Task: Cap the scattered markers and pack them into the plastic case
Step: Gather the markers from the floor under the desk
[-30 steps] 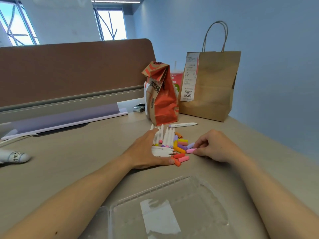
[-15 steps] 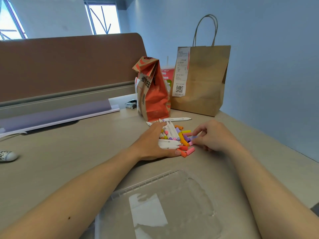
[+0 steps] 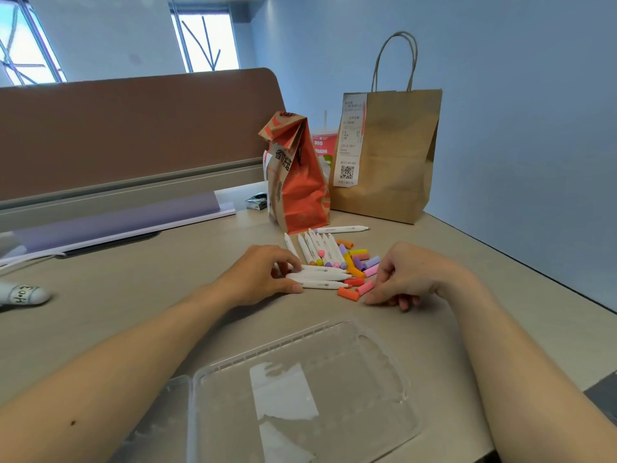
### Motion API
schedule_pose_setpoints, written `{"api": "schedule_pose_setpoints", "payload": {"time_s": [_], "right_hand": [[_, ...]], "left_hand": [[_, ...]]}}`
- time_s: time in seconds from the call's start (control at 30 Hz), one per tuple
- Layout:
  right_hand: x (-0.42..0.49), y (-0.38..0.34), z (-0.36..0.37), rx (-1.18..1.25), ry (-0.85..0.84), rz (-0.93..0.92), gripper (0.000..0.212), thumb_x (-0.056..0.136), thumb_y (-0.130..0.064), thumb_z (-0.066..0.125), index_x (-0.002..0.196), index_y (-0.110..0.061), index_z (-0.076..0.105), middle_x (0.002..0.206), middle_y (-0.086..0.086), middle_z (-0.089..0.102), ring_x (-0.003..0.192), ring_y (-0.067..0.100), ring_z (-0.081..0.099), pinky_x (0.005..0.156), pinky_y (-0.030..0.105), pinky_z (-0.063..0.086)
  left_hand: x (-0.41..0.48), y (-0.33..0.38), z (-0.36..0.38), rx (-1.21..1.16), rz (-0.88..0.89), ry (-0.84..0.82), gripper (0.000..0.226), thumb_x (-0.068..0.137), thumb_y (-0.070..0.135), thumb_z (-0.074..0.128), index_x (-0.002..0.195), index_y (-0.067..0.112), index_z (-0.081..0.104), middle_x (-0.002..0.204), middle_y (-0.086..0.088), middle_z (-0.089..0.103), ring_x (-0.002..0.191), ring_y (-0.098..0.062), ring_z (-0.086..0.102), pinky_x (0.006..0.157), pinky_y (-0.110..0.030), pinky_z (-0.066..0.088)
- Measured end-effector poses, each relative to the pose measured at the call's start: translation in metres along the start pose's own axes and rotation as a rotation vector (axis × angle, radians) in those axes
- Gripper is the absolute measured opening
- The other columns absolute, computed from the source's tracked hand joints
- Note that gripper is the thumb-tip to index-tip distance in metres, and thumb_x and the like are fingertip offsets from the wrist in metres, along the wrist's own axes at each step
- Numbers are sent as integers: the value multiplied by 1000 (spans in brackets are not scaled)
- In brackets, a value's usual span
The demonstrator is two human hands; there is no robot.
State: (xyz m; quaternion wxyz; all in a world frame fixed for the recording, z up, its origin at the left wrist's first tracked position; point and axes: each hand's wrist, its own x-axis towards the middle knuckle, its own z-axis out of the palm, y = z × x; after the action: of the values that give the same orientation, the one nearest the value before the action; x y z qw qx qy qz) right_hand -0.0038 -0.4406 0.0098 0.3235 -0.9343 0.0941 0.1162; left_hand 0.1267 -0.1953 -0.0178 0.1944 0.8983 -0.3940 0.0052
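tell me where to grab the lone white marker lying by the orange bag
Pinch the lone white marker mid-barrel or slightly right, from above, fingers on its near and far sides. It lies flat and crosswise on the desk, so both long sides are open there, while the pile's tips and the orange bag crowd its left end.

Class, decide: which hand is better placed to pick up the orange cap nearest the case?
Right. The right hand sits just beside the orange cap; the left hand holds the white markers.
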Motion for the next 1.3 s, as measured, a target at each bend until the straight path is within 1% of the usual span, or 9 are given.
{"api": "schedule_pose_setpoints", "payload": {"time_s": [0.3,0.43,0.53,0.67,0.77,0.9,1.03,1.13,1.3], "right_hand": [[-8,5,-1,-1,27,100,36,73,-41,83,71,-8,71,58,1,70,46,10,60,42,18,43],[-15,7,8,5,60,120,35,74,-41,83,72,-8,71,57,2,69,45,12,59,43,20,44],[-17,5,19,-1,139,107,36,75,-43,81,70,-9,70,55,0,67,43,11,57,44,20,46],[-13,-5,37,-133,223,2,47,78,-55,74,72,-8,73,66,3,71,47,9,58,51,22,51],[-9,-10,42,-287,364,-32,51,81,-62,66,69,-12,69,77,3,69,59,10,54,65,32,54],[-14,-10,41,-265,397,-29,45,84,-56,67,59,-20,60,63,-5,57,55,13,52,70,35,56],[-28,-9,46,-143,491,-38,44,85,-50,68,56,-17,65,68,-6,62,63,15,57,61,37,47],[-53,-14,50,-141,526,-41,43,89,-42,64,53,-21,58,59,-16,46,59,13,51,52,28,34],[-114,-31,56,-203,567,-33,47,91,-39,59,49,-22,47,51,-5,44,53,14,42,51,30,30]], "left_hand": [[22,38,15,15,37,57,39,75,42,80,107,23,70,102,6,63,81,-9,55,70,-21,50],[15,33,9,6,33,72,40,71,48,82,100,24,69,93,12,58,76,-7,53,60,-14,42],[9,28,8,1,15,45,41,68,51,82,94,21,69,88,10,61,76,-9,57,61,-18,46],[7,24,4,-18,1,63,36,71,45,83,94,21,71,86,16,59,76,-7,58,61,-14,44],[5,13,-4,-30,-57,108,28,74,40,83,91,22,71,83,11,63,74,-8,59,65,-22,50],[-10,3,-13,32,-104,114,10,84,32,76,88,24,70,81,9,64,76,-11,60,68,-24,46],[-34,12,-33,92,-90,139,6,92,28,66,90,24,70,80,12,62,74,-7,57,64,-23,42],[-58,28,-49,147,-70,181,9,93,28,62,91,23,70,75,16,56,69,-5,53,63,-26,41],[-105,68,-62,157,-14,226,11,93,30,61,89,24,70,66,16,54,63,-7,52,61,-28,43]]}}
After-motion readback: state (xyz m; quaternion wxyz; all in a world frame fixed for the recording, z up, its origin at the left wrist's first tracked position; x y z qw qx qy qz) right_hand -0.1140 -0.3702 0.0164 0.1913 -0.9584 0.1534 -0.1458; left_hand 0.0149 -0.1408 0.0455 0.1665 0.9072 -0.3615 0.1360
